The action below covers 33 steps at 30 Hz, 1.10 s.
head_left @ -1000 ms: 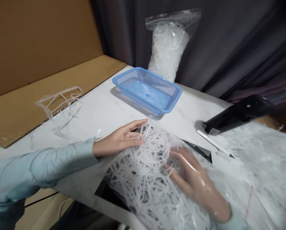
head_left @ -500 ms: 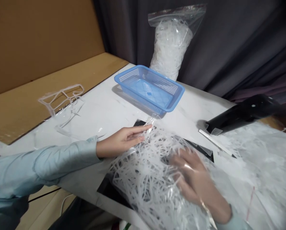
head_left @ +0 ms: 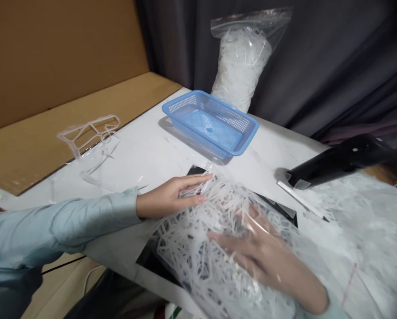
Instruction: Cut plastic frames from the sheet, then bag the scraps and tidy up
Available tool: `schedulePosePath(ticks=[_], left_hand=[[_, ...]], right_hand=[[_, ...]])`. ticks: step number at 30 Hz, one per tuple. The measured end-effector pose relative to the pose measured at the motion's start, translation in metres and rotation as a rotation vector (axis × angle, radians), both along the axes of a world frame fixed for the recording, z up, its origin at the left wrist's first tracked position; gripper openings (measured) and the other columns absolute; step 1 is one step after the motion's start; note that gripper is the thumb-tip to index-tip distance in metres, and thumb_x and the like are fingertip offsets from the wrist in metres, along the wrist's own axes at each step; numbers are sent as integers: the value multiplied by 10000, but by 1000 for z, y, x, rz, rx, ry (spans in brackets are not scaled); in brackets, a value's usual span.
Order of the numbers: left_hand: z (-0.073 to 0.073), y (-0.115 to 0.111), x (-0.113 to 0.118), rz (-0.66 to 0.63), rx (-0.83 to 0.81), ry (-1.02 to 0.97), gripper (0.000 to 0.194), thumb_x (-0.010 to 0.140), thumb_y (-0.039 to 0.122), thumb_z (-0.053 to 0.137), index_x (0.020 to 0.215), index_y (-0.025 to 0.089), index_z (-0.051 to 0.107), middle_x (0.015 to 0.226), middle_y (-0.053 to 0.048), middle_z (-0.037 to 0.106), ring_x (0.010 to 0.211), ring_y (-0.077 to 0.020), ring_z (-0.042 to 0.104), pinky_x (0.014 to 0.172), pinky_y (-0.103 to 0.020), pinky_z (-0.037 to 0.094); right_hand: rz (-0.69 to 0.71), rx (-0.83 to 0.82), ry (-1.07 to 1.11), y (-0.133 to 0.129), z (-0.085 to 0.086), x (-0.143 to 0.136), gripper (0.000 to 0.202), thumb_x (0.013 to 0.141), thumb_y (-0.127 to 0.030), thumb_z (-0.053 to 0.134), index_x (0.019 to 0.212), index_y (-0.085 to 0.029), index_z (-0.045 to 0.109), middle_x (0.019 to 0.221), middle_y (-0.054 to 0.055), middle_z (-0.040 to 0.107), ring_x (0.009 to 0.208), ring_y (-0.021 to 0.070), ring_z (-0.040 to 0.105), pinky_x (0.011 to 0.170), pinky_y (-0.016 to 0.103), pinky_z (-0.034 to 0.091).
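A large clear plastic bag (head_left: 214, 266) full of thin, tangled white plastic strips lies on a black mat (head_left: 158, 266) in front of me. My left hand (head_left: 171, 195) holds the bag's far left edge between thumb and fingers; part of its grip is hidden by the plastic. Through the clear film I see my right hand (head_left: 265, 252), which is inside the bag with fingers spread over the strips. Nothing is gripped in it that I can make out. Beyond the bag stands a blue perforated basket (head_left: 211, 126) with no strips in it.
A zip bag (head_left: 241, 66) packed with white rings or strips stands behind the basket by a dark curtain (head_left: 334, 53). Loose white strip frames (head_left: 95, 133) lie at left. On the right are a black cylindrical object (head_left: 334, 159), a white pen-like stick (head_left: 300, 201) and a translucent plastic heap (head_left: 374, 221).
My right hand has spread its fingers, and its thumb now reaches further left over the strips. My left hand stays at the bag's edge. The view has shifted slightly.
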<state>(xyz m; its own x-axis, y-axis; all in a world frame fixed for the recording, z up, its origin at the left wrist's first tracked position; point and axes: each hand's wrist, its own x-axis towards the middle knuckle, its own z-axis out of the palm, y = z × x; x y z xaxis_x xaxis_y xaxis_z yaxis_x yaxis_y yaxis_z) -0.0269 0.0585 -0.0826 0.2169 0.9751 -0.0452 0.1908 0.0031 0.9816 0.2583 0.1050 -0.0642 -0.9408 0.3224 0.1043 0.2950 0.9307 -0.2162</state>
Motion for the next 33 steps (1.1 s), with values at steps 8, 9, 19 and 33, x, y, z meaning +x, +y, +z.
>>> schedulePosePath(ticks=[8, 9, 19, 33], left_hand=[[2, 1, 2, 44, -13, -59, 535, 913, 378, 617, 1407, 213, 495, 1533, -63, 424, 1436, -244, 354, 1201, -426, 297], [2, 1, 2, 40, -12, -72, 530, 916, 383, 613, 1406, 219, 495, 1524, -68, 439, 1422, -254, 380, 1189, -435, 316], [21, -4, -9, -205, 89, 179, 1075, 664, 494, 834, 1546, 317, 246, 1637, -86, 174, 1467, -384, 239, 1164, -510, 299], [18, -4, -6, -281, 95, 231, 898, 826, 349, 696, 1563, 286, 188, 1644, -62, 152, 1506, -306, 141, 1225, -467, 156]], right_hand=[[-282, 10, 105, 0, -14, -8, 738, 993, -463, 385, 1589, -253, 3, 1525, 147, 403, 1402, 416, 381, 1075, 658, 394], [-297, -4, 126, 0, -15, -8, 739, 997, -462, 368, 1588, -238, -15, 1538, 156, 380, 1423, 425, 339, 1075, 664, 391], [-116, -89, -94, 1, -3, -4, 961, 778, -745, 588, 1564, -372, 177, 1538, 123, 395, 1402, 490, 334, 979, 687, 457], [-280, -363, 91, 4, 2, 4, 445, 964, -494, 434, 1406, -438, 431, 1406, -42, 562, 1284, 318, 550, 1005, 477, 557]])
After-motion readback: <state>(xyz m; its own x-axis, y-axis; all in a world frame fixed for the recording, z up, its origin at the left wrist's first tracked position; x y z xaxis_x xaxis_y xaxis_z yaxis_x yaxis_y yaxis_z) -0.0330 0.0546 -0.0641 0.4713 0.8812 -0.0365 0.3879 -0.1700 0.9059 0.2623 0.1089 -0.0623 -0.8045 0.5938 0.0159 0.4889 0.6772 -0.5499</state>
